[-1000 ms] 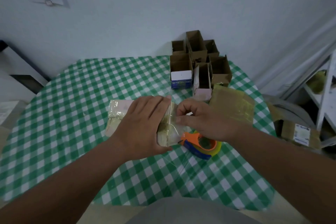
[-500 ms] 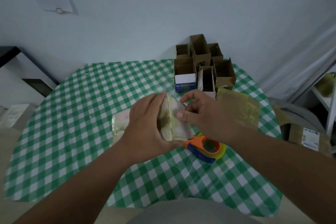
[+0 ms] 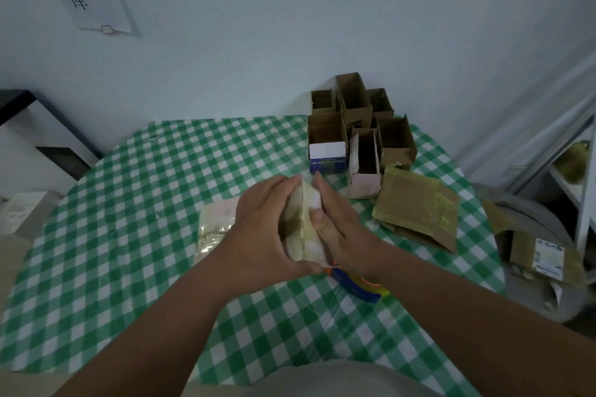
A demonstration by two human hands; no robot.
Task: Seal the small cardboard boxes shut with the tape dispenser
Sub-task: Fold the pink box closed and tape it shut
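Head view shows two hands holding a small taped box up over the worktop with its green and white checked cloth. The left hand wraps round the box's left side, fingers curled over the top. The right hand presses flat on the right side, thumb on the front. Just below the right wrist, the orange and blue tape dispenser lies on the cloth, partly hidden. Another wrapped box lies behind the left hand. Open brown boxes stand in a bunch at the far edge. Flat taped cardboard lies to the right.
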